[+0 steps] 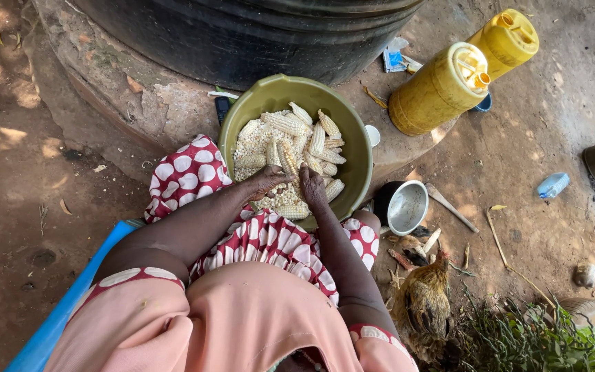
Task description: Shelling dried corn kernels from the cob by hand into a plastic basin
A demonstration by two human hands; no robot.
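An olive-green basin (350, 131) rests on my lap, filled with several pale maize cobs (285, 124) and loose kernels (249, 145). Both hands are inside it near the front rim. My left hand (268, 180) and my right hand (311, 186) close around one cob (288, 161) that stands between them, fingers wrapped on it. I sit on a blue seat (56, 317), in a red skirt with white dots (187, 173).
A big black tank (242, 34) on a concrete base stands ahead. Two yellow jerrycans (442, 86) lie at the upper right. A steel bowl (402, 205) and a wooden spoon (450, 207) lie on the dirt to the right; a brown hen (423, 303) stands close by.
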